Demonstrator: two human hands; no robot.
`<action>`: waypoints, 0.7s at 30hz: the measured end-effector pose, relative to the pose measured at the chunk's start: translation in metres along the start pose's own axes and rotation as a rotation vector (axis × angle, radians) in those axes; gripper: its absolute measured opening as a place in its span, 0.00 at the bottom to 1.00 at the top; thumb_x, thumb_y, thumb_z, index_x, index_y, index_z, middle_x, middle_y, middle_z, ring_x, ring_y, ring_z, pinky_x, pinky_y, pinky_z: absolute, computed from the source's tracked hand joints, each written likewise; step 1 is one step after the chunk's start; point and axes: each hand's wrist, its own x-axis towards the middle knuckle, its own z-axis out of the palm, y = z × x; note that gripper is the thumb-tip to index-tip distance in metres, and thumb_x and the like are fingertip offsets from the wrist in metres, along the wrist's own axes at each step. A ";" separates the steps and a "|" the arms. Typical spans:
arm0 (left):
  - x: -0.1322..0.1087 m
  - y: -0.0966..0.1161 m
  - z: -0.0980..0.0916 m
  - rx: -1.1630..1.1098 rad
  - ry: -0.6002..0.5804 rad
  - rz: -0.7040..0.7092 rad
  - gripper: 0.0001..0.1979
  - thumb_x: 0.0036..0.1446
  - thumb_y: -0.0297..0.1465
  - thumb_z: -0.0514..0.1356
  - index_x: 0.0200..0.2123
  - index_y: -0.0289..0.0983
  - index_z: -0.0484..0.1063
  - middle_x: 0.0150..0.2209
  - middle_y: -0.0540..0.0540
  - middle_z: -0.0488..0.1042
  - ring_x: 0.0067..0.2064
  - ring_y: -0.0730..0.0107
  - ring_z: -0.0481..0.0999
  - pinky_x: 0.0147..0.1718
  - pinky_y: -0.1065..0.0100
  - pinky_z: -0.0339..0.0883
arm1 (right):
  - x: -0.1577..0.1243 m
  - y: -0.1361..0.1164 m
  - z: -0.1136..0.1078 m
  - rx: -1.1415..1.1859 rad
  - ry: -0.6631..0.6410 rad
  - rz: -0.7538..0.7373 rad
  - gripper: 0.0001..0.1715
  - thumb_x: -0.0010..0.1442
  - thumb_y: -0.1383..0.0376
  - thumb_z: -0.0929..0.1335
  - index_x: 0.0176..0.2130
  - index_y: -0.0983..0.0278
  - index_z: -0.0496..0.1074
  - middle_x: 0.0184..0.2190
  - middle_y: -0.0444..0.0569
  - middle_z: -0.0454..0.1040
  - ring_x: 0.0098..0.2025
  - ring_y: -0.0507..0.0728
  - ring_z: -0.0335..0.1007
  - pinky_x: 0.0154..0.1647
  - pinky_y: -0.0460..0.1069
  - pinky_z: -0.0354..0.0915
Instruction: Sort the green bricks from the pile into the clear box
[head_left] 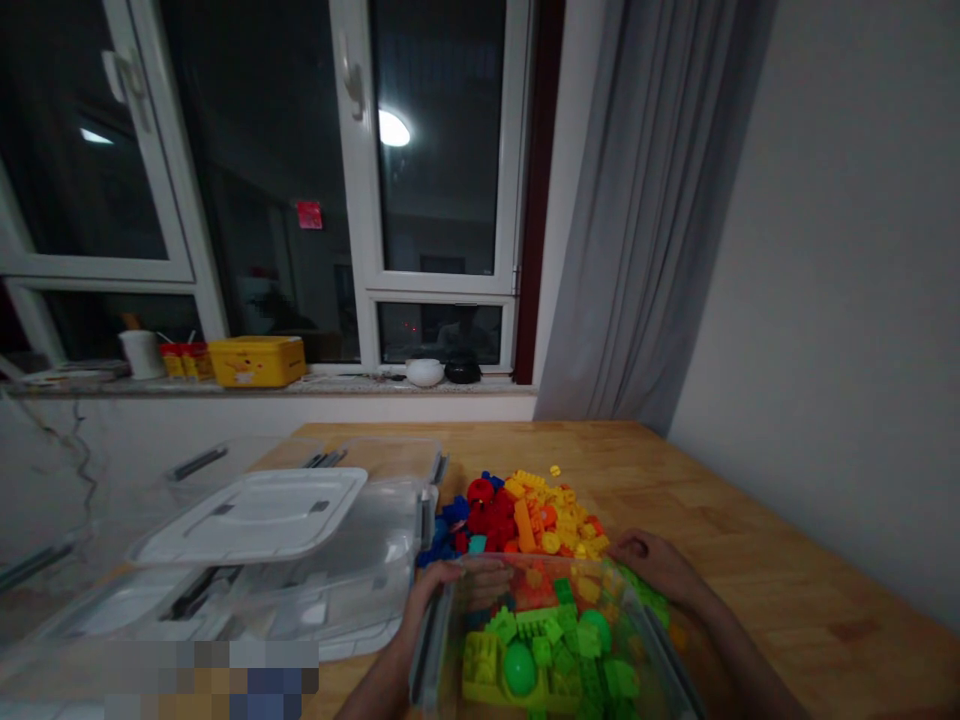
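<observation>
Far left, on the sill, stand a white mug (141, 354), a yellow tin (256, 361), a white bowl (425, 372) and a black pot (462, 370). Below them, clear storage boxes (300, 570) sit at the edge of the wooden table (750, 520), a white lid (251, 513) lying on top. Left hand (442, 590) holds the left side of a clear bin (540, 578), fingers together and curled over the far rim, partly seen through the plastic. The bin sits on the table directly ahead of the wearer, long axis running away toward the window; its near end is cut off by the frame. Inside are mostly green and yellow toy bricks (555, 645). Just beyond its far wall lies a loose pile of red, orange, yellow and blue bricks (517, 515). Right hand (645, 565) rests on the bin's far right corner, fingers pressed together and pointing left along the rim, no pinch visible. Farther right hangs a grey curtain (645, 200).
</observation>
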 end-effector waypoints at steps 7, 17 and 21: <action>-0.002 0.002 0.006 -0.001 0.019 -0.020 0.24 0.52 0.31 0.51 0.47 0.25 0.75 0.46 0.33 0.78 0.55 0.48 0.73 0.60 0.51 0.52 | 0.000 0.002 -0.003 -0.098 -0.032 0.013 0.16 0.48 0.53 0.69 0.31 0.62 0.75 0.26 0.44 0.77 0.31 0.56 0.71 0.31 0.46 0.61; 0.001 0.000 -0.002 0.027 -0.005 -0.006 0.24 0.51 0.31 0.52 0.47 0.25 0.76 0.48 0.32 0.78 0.57 0.48 0.70 0.61 0.52 0.51 | 0.002 0.005 -0.003 -0.099 -0.015 -0.006 0.11 0.47 0.60 0.67 0.30 0.62 0.75 0.24 0.44 0.76 0.29 0.56 0.70 0.30 0.47 0.60; 0.000 0.001 0.002 0.013 0.023 -0.007 0.24 0.51 0.31 0.52 0.47 0.25 0.75 0.48 0.32 0.78 0.55 0.48 0.72 0.60 0.51 0.52 | 0.000 0.000 -0.004 -0.141 -0.010 -0.023 0.10 0.48 0.60 0.67 0.29 0.61 0.75 0.25 0.44 0.77 0.31 0.57 0.71 0.31 0.47 0.61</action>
